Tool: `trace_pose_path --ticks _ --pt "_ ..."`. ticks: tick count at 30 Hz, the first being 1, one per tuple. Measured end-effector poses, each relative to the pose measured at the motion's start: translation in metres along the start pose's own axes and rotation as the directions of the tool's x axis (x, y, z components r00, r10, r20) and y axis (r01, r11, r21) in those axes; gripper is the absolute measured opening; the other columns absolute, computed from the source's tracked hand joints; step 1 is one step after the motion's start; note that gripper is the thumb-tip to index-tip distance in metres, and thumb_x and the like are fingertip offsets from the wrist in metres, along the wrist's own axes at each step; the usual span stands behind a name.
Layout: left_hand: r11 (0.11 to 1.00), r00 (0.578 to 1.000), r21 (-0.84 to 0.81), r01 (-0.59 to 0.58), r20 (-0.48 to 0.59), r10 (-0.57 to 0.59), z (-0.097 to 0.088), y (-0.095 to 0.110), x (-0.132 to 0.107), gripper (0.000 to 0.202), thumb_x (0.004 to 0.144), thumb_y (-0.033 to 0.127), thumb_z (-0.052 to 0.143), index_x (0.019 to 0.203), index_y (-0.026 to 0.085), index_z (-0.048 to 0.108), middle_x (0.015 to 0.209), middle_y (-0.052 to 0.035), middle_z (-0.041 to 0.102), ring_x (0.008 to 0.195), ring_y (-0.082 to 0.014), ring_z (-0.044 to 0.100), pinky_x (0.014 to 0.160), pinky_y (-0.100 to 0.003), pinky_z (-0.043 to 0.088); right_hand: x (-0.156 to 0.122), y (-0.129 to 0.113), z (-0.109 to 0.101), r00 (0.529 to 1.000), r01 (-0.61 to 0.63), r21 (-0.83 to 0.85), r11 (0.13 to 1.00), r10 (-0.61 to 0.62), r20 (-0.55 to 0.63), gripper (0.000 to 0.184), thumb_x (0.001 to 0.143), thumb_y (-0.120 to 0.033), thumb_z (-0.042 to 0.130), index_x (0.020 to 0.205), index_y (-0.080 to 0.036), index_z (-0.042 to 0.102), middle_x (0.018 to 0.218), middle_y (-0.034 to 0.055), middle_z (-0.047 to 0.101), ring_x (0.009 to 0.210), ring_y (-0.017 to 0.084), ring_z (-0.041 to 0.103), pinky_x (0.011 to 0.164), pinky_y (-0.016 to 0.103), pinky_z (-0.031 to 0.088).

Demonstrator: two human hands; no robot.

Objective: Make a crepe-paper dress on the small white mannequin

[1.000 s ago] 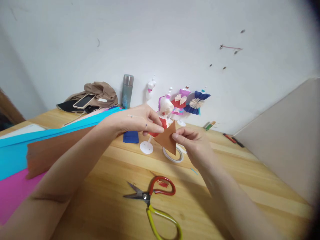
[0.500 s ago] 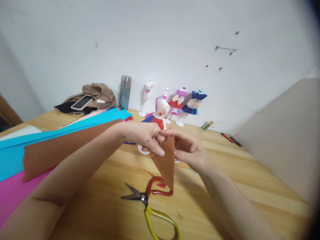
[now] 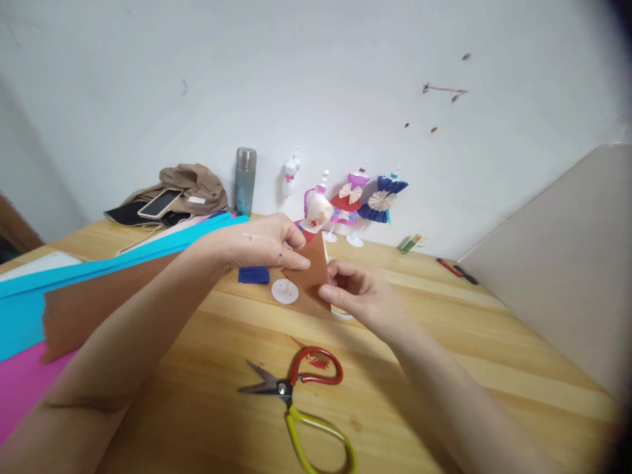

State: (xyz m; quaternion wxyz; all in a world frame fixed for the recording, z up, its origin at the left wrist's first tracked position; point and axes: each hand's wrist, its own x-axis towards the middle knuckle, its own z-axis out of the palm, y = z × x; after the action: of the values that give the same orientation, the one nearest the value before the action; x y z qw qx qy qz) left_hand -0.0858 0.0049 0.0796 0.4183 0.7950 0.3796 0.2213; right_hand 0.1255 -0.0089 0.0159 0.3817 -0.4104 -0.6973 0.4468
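Observation:
A folded piece of brown paper [image 3: 312, 273] is held up between my two hands above the table. My left hand [image 3: 269, 243] pinches its left side, thumb on the near face. At the right edge, my right hand [image 3: 358, 289] grips it between thumb and curled fingers. Just behind the paper stands a small white dress form [image 3: 316, 205] with pink and cream pieces on it, its lower part hidden. A white round disc [image 3: 285, 291] lies beneath my left hand. Nearer to me, scissors [image 3: 282, 388] with one red and one yellow handle lie with blades apart.
Brown [image 3: 99, 306], blue [image 3: 24, 296] and magenta sheets [image 3: 24, 395] cover the left side. Behind them are a cap with a phone [image 3: 160, 203] and a flask [image 3: 245, 181]. Dressed mini forms [image 3: 382, 197] stand by the wall. A dark blue strip [image 3: 253, 274] lies near the disc.
Both hands have shifted with the brown paper, raising and turning it. My right hand now holds its lower right edge. The disc and blue strip show more clearly.

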Motion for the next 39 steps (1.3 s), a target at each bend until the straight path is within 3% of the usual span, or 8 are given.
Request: trace_pose_path --ticks 4,7,11,18,26,31,35,39 --pt "0.998 0.995 0.021 0.058 0.084 -0.06 0.003 -0.006 0.008 0.038 0.072 0.037 0.071 0.056 0.018 0.043 0.052 0.0045 0.038 0.048 -0.0075 0.032 0.046 -0.025 0.018 0.0 0.005 -0.002 1.0 -0.011 -0.012 1.0 0.011 -0.028 0.041 0.068 -0.055 0.076 0.063 -0.02 0.055 0.059 -0.0033 0.051 0.055 0.011 0.042 0.053 0.025 0.032" --pt "0.998 0.991 0.008 0.058 0.117 -0.058 0.002 -0.007 0.009 0.041 0.076 0.045 0.071 0.058 0.017 0.047 0.052 0.0029 0.043 0.048 -0.0081 0.035 0.046 -0.024 0.021 0.0 0.003 -0.004 1.0 -0.012 -0.035 0.999 0.011 -0.013 0.041 0.069 -0.055 0.075 0.062 -0.02 0.057 0.055 -0.0045 0.048 0.052 0.009 0.037 0.05 0.025 0.028" --pt "0.998 0.995 -0.025 0.052 0.081 -0.049 0.003 -0.006 0.008 0.038 0.082 0.042 0.065 0.059 0.015 0.052 0.052 0.0021 0.045 0.049 -0.0081 0.038 0.047 -0.023 0.023 -0.001 -0.002 -0.005 1.0 0.004 -0.058 0.998 -0.003 0.025 0.041 0.071 -0.056 0.073 0.06 -0.019 0.058 0.054 -0.0043 0.046 0.051 0.009 0.036 0.049 0.025 0.028" --pt "0.991 0.997 -0.13 0.036 0.069 -0.027 0.007 -0.005 0.01 0.015 0.078 0.026 0.064 0.071 0.013 0.066 0.054 0.0033 0.046 0.051 -0.0086 0.04 0.049 -0.022 0.026 -0.002 0.0 -0.005 0.996 0.02 -0.126 0.992 -0.008 0.09 0.043 0.076 -0.055 0.069 0.057 -0.019 0.053 0.056 -0.003 0.046 0.054 0.01 0.039 0.051 0.025 0.029" --pt "0.991 1.0 -0.129 0.018 0.004 -0.017 0.006 -0.006 0.01 0.018 0.073 0.028 0.068 0.063 0.013 0.064 0.055 0.0026 0.048 0.054 -0.0091 0.04 0.051 -0.023 0.026 -0.002 0.003 -0.007 0.989 0.029 -0.143 0.989 -0.007 0.15 0.041 0.079 -0.051 0.067 0.058 -0.019 0.053 0.052 -0.0038 0.047 0.05 0.01 0.041 0.048 0.024 0.03" --pt "0.989 0.999 -0.144 0.031 -0.011 -0.033 0.007 -0.008 0.008 0.016 0.074 0.028 0.067 0.074 0.012 0.071 0.061 0.0004 0.056 0.059 -0.0113 0.048 0.055 -0.023 0.033 -0.003 0.001 -0.007 0.975 0.047 -0.182 0.982 -0.006 0.22 0.037 0.08 -0.045 0.066 0.059 -0.019 0.05 0.053 -0.0047 0.045 0.05 0.009 0.038 0.047 0.024 0.028" --pt "0.996 0.996 -0.044 0.077 0.054 -0.075 -0.008 -0.01 0.001 0.017 0.073 0.028 0.069 0.081 0.015 0.075 0.069 -0.0012 0.065 0.064 -0.0127 0.054 0.059 -0.023 0.037 -0.005 -0.002 -0.01 0.973 0.101 -0.227 0.969 -0.048 0.226 0.027 0.084 -0.038 0.059 0.065 -0.019 0.056 0.058 -0.0035 0.046 0.052 0.01 0.039 0.05 0.025 0.029" --pt "0.983 0.981 0.174 0.052 0.173 -0.083 -0.027 -0.012 -0.005 0.032 0.073 0.041 0.075 0.097 0.021 0.076 0.074 -0.0003 0.066 0.067 -0.0134 0.057 0.06 -0.022 0.037 -0.011 -0.009 -0.014 0.963 0.211 -0.462 0.861 -0.103 0.248 0.02 0.083 -0.024 0.056 0.063 -0.019 0.055 0.06 -0.0016 0.05 0.058 0.013 0.044 0.055 0.027 0.032"
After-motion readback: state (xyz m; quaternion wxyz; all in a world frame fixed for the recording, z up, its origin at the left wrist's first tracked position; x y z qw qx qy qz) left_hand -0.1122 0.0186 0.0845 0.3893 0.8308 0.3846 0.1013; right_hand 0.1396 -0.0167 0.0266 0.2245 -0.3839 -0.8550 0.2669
